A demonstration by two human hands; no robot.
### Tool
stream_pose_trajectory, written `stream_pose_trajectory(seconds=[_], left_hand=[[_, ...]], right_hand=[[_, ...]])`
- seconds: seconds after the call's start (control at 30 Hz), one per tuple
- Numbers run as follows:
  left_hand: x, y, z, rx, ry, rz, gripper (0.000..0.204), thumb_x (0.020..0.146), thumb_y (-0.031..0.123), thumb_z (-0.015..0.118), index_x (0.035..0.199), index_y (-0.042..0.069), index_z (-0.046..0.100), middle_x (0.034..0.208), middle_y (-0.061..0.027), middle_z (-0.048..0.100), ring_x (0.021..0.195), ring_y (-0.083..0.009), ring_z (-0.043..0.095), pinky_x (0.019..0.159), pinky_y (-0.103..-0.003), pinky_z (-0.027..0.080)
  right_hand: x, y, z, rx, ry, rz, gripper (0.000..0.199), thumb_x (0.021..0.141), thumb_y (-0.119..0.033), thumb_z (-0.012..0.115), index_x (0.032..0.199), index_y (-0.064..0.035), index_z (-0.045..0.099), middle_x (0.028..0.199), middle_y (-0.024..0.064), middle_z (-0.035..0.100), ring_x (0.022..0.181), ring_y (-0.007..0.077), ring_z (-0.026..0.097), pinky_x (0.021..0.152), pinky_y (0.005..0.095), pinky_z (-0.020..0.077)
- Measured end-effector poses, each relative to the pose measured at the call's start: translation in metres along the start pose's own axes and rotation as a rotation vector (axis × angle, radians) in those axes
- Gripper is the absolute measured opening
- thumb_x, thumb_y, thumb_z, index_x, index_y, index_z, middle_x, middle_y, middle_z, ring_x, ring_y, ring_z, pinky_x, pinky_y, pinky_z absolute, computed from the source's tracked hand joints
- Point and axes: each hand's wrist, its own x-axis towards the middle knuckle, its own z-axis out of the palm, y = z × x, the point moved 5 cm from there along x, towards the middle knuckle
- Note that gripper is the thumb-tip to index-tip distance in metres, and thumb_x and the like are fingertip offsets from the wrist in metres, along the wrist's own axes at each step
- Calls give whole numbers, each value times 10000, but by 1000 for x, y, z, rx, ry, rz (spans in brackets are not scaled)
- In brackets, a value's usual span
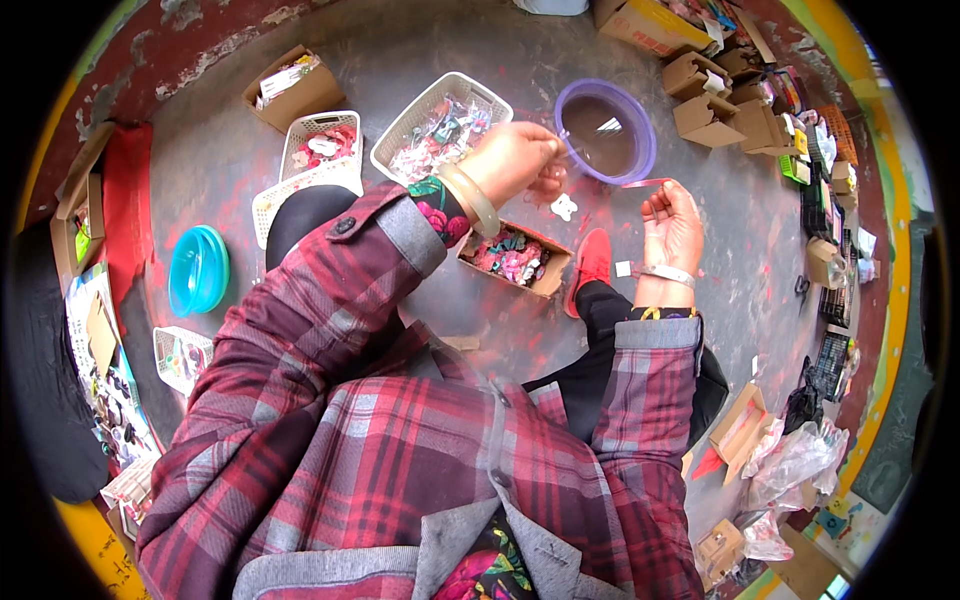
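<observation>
My left hand [517, 160], with a pale bangle at its wrist, is held out ahead with thumb and fingers pinched. Something thin and clear seems to show at its fingertips, too small to name. To the right, my right hand [672, 228] is turned palm up, its fingertips closed on a thin pinkish-red strip [645, 183]. The strip points toward the left hand, beside the rim of a purple basin [648, 150]. Below the hands, a small cardboard box [548, 282] holds pink and teal bow-like pieces. A white shaped card [564, 207] lies on the floor between the hands.
White plastic baskets [385, 150] of wrapped and red pieces stand ahead on the left, near an open carton [318, 92]. Teal basins [199, 270] sit at left. Cartons [706, 120] and crates line the right wall, with plastic bags [800, 465] lower right. A red shoe [594, 262] is close by.
</observation>
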Motion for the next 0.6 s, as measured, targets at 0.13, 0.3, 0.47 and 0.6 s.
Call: stream_pose_trajectory(seconds=[0.13,0.3,0.47,0.6], left_hand=[[2,10,-5,-72,-28,105,218,923,94,419,982,-94,512,815,-150,588,699,-205,599,644,-298,509],[2,16,-9,-90,30,152,233,916,107,445,1019,-91,513,863,-149,595,745,-197,609,696,-284,520],[-5,26,-14,-125,41,197,273,909,122,469,1065,-99,509,924,-163,593,828,-205,618,744,-277,525],[-6,27,-18,-149,33,173,271,908,123,470,1059,-98,513,931,-166,595,824,-211,621,748,-286,527]], right_hand=[[16,18,-7,-210,41,-29,111,755,-98,661,849,-48,628,709,-1,580,631,93,531,596,238,432],[42,107,-3,-730,-77,-157,114,728,-123,641,780,-29,676,705,43,641,611,108,570,563,254,446],[19,173,38,-1218,-201,-561,93,679,-175,608,672,-90,646,667,99,604,640,293,574,613,383,465],[3,209,58,-1455,-379,-778,64,699,-170,605,676,-114,623,742,77,587,774,282,555,702,407,446]])
